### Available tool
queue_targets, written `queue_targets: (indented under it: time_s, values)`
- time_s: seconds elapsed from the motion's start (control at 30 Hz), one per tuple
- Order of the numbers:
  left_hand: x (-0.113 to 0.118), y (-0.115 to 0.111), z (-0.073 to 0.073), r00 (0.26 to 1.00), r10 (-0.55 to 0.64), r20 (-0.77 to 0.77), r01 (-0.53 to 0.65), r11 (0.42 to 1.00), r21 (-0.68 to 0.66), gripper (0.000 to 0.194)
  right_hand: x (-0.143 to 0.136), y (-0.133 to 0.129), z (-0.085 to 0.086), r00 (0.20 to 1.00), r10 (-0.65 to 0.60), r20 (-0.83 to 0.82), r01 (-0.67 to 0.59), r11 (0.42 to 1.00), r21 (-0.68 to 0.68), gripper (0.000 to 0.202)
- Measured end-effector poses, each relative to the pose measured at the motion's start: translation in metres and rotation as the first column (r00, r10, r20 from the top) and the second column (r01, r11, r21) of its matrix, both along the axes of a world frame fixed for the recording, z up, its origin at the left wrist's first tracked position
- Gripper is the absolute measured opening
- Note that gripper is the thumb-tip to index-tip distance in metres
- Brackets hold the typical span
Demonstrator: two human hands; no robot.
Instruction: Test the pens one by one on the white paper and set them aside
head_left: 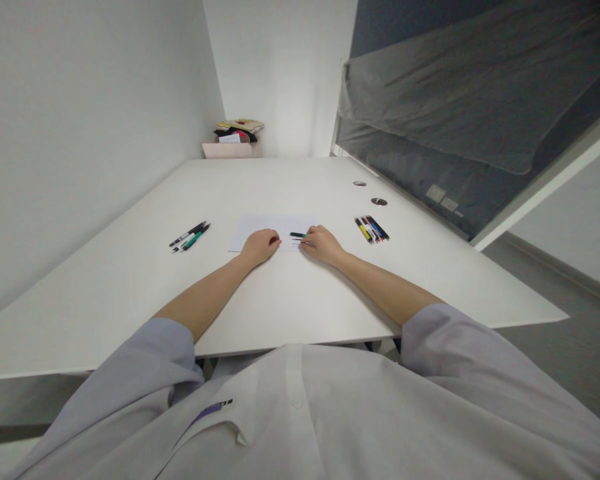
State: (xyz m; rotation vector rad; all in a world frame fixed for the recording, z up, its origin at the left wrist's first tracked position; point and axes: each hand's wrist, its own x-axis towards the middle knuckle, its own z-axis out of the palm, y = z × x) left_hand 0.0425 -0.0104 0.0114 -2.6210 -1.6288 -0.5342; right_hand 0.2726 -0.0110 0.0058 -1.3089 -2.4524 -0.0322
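Note:
A sheet of white paper (250, 225) lies on the table in front of me. My left hand (261, 247) rests on its near left part, fingers curled and thumb against them; anything between them is too small to make out. At the paper's right side my right hand (323, 245) is closed in a pinch over small pen parts. A dark pen piece (297, 235) with a green end sticks out beyond its fingers to the left, and thin dark pieces lie just below it. The fingers partly hide these parts.
Several pens (190, 237), black, white and green, lie in a group to the left. Another row of coloured pens (372, 229) lies to the right. A pink box (227, 151) with things in it stands at the far end of the white table (290, 300). Beyond the right edge stands a dark partition (430, 133).

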Motion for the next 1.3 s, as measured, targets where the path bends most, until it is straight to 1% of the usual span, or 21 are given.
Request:
queue_targets:
  time_s: [0.2, 0.3, 0.4, 0.5, 0.6, 0.7, 0.77, 0.83, 0.9, 0.97, 1.13, 1.3]
  values:
    - [0.006, -0.005, 0.004, 0.993, -0.017, -0.114, 0.020, 1.000, 0.023, 0.029, -0.005, -0.003, 0.002, 1.000, -0.008, 0.029, 0.009, 1.000, -0.010, 0.025]
    - [0.008, -0.006, 0.005, 0.993, -0.003, -0.117, 0.005, 1.000, 0.018, 0.031, -0.008, -0.005, 0.003, 0.999, -0.012, 0.035, 0.013, 1.000, -0.020, 0.024]
    - [0.007, -0.006, 0.004, 0.996, 0.013, -0.084, -0.012, 1.000, 0.011, 0.032, -0.008, -0.006, 0.004, 0.999, -0.019, 0.029, 0.020, 0.999, -0.026, 0.026]
    - [-0.001, -0.004, 0.002, 0.999, 0.017, -0.032, -0.016, 1.000, 0.018, 0.035, -0.002, -0.005, 0.003, 0.999, -0.032, -0.021, 0.032, 0.999, -0.003, 0.031]
    - [-0.014, 0.000, -0.003, 1.000, 0.020, 0.009, -0.020, 0.999, 0.041, 0.037, 0.010, -0.001, 0.000, 0.997, -0.057, -0.055, 0.057, 0.998, 0.006, 0.035]
    - [-0.025, 0.004, -0.008, 1.000, 0.029, -0.006, -0.029, 0.998, 0.052, 0.044, 0.025, 0.006, -0.003, 0.993, -0.104, -0.048, 0.104, 0.995, -0.012, 0.043]
    - [-0.028, 0.007, -0.011, 0.997, 0.055, -0.047, -0.054, 0.998, 0.029, 0.049, 0.032, 0.010, -0.006, 0.989, -0.146, -0.016, 0.145, 0.988, -0.046, 0.052]
    - [-0.028, 0.010, -0.014, 0.992, 0.081, -0.100, -0.083, 0.996, -0.021, 0.051, 0.035, 0.012, -0.007, 0.980, -0.195, 0.029, 0.197, 0.976, -0.093, 0.060]
    - [-0.027, 0.011, -0.017, 0.985, 0.088, -0.146, -0.101, 0.992, -0.080, 0.052, 0.035, 0.013, -0.009, 0.973, -0.220, 0.075, 0.228, 0.964, -0.133, 0.064]
    - [-0.027, 0.012, -0.018, 0.982, 0.082, -0.168, -0.102, 0.989, -0.111, 0.053, 0.033, 0.012, -0.009, 0.970, -0.218, 0.108, 0.234, 0.959, -0.159, 0.064]
    - [-0.026, 0.010, -0.018, 0.981, 0.080, -0.175, -0.098, 0.990, -0.099, 0.054, 0.031, 0.010, -0.008, 0.966, -0.223, 0.132, 0.245, 0.951, -0.190, 0.067]
    - [-0.024, 0.004, -0.012, 0.980, 0.093, -0.175, -0.115, 0.986, -0.121, 0.056, 0.033, 0.010, -0.009, 0.966, -0.220, 0.135, 0.242, 0.953, -0.180, 0.066]
